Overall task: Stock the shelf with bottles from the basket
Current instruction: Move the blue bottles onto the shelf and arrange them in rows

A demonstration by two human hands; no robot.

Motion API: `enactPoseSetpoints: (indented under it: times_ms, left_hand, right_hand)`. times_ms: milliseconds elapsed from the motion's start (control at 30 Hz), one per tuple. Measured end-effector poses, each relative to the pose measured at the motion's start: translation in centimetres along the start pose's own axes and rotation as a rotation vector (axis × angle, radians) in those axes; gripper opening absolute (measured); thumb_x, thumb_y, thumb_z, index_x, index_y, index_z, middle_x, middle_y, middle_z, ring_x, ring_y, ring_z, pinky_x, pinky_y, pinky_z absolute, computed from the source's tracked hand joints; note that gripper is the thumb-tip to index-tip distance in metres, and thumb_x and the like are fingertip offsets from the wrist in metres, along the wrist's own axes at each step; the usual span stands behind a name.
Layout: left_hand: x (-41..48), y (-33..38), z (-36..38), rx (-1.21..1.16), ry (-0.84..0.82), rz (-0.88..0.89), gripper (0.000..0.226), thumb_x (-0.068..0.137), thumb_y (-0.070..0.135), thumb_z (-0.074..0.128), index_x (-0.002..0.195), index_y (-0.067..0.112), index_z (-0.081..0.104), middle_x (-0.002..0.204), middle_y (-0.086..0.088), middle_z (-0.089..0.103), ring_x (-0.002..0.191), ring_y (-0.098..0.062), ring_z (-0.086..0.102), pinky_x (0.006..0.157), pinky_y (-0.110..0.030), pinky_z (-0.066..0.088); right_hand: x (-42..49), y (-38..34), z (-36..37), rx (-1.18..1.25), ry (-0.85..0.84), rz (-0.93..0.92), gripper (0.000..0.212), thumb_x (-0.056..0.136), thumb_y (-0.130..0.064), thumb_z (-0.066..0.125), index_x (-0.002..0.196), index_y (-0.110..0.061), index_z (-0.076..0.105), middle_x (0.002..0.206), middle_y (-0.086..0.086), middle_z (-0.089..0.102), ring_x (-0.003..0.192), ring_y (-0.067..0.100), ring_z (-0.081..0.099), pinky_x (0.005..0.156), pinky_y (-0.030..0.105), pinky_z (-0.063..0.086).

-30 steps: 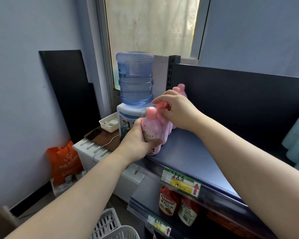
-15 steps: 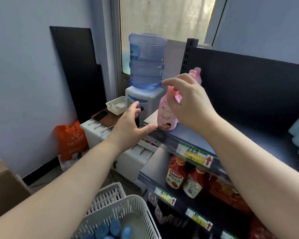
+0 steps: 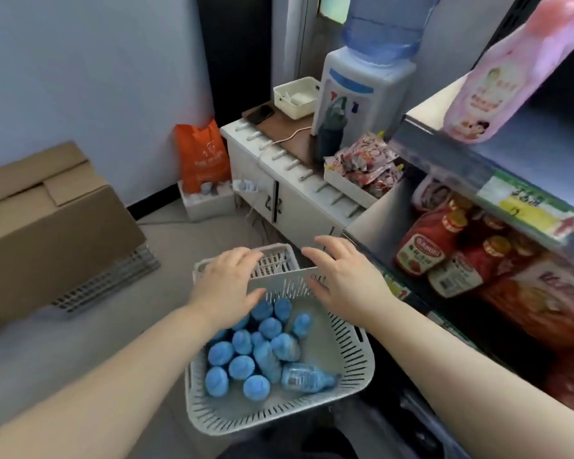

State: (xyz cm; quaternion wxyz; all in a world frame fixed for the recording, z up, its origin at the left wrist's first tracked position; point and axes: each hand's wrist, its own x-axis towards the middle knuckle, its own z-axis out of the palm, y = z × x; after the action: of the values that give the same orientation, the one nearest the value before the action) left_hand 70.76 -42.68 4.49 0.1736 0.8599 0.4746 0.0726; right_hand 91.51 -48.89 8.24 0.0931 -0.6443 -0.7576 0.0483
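At lower centre, the left hand (image 3: 227, 286), grip spread open and empty, hovers over blue-capped bottles (image 3: 246, 354) in the white basket (image 3: 272, 416). The right hand (image 3: 345, 278) is likewise open. At upper right, a blurred pink bottle (image 3: 497, 81), seemingly upright, is on the shelf (image 3: 544, 140).

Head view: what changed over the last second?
The left hand let go of the pink bottle, then it and the right hand dropped from the top shelf to hover open over the white basket of blue-capped bottles. The pink bottle stays standing there; the ketchup bottles below are unchanged.
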Motion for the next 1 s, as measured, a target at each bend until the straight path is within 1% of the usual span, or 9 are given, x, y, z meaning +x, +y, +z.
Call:
enactPoseSetpoints:
  times_ms: [100,167,233,367,467,667,800,933,1000]
  left_hand:
    - [-2.4,-2.2,3.4,0.015,-0.124,-0.074,0.064,0.088,0.042,0.059,0.143,0.022,0.034,0.145,0.004,0.037,0.135,-0.018,0.033,0.113,-0.034,0.026]
    - [-3.7,-3.3,5.6,0.017,-0.204,-0.125,0.062,0.089,0.041,0.057,0.143,0.025,0.032,0.143,0.007,0.036,0.134,-0.017,0.032,0.112,-0.033,0.024]
    - [-4.6,-4.2,7.6,0.022,-0.282,-0.164,0.058,0.089,0.039,0.055,0.142,0.026,0.033,0.141,0.007,0.036,0.132,-0.017,0.033,0.110,-0.032,0.027]
    - [-5.4,-5.9,10.9,0.041,-0.406,-0.232,0.054,0.089,0.040,0.056,0.137,0.023,0.038,0.136,0.004,0.039,0.127,-0.021,0.037,0.105,-0.036,0.034]
    - [-5.6,-6.6,12.9,0.028,-0.471,-0.272,0.047,0.091,0.038,0.054,0.133,0.022,0.042,0.130,0.003,0.043,0.121,-0.022,0.041,0.095,-0.034,0.039]
    - [-5.6,-6.6,16.4,0.055,-0.618,-0.302,0.032,0.090,0.037,0.049,0.120,0.023,0.051,0.119,-0.001,0.050,0.110,-0.028,0.050,0.086,-0.042,0.046]
    - [-5.1,-6.2,18.5,0.064,-0.686,-0.337,0.032,0.092,0.030,0.048,0.123,0.022,0.052,0.120,-0.001,0.051,0.108,-0.025,0.051,0.083,-0.039,0.045]
    - [-4.7,-6.2,20.1,0.051,-0.709,-0.397,0.030,0.093,0.030,0.047,0.120,0.022,0.052,0.119,-0.003,0.050,0.106,-0.025,0.052,0.082,-0.038,0.043]
    - [-4.6,-6.2,20.5,0.049,-0.703,-0.423,0.027,0.094,0.032,0.043,0.117,0.021,0.052,0.118,-0.003,0.051,0.104,-0.025,0.053,0.078,-0.037,0.041]
  right_hand:
    - [-0.5,0.0,4.5,0.010,-0.127,0.030,0.050,0.088,-0.033,0.060,0.134,-0.017,0.051,0.138,0.009,0.048,0.126,0.030,0.045,0.097,0.040,0.043]
    - [-0.7,0.5,7.2,0.030,-0.226,0.062,0.049,0.089,-0.032,0.058,0.136,-0.019,0.049,0.141,0.006,0.045,0.130,0.027,0.041,0.099,0.038,0.042]
    - [-0.9,1.1,9.7,0.045,-0.315,0.088,0.049,0.090,-0.030,0.055,0.138,-0.019,0.046,0.142,0.004,0.043,0.131,0.025,0.037,0.101,0.038,0.041]
    - [-0.8,2.1,13.8,0.032,-0.478,0.128,0.044,0.094,-0.028,0.048,0.137,-0.020,0.044,0.138,0.002,0.041,0.128,0.023,0.036,0.098,0.036,0.041]
    - [-0.6,2.7,16.6,0.036,-0.569,0.140,0.038,0.093,-0.024,0.048,0.131,-0.020,0.047,0.133,0.004,0.043,0.122,0.025,0.040,0.096,0.039,0.042]
    - [-0.2,4.2,20.3,0.004,-0.720,0.183,0.037,0.093,-0.017,0.046,0.129,-0.019,0.046,0.127,0.007,0.043,0.117,0.028,0.042,0.093,0.039,0.043]
    - [0.3,5.4,21.6,-0.002,-0.805,0.220,0.046,0.092,-0.010,0.044,0.136,-0.019,0.040,0.130,0.009,0.040,0.118,0.029,0.043,0.094,0.041,0.043]
    - [0.8,6.3,22.4,0.016,-0.820,0.245,0.047,0.090,-0.010,0.046,0.136,-0.018,0.041,0.125,0.010,0.041,0.113,0.030,0.047,0.089,0.041,0.044]
    - [1.0,6.7,22.8,0.017,-0.812,0.263,0.045,0.091,-0.011,0.047,0.134,-0.019,0.042,0.124,0.010,0.042,0.112,0.032,0.049,0.088,0.041,0.045]
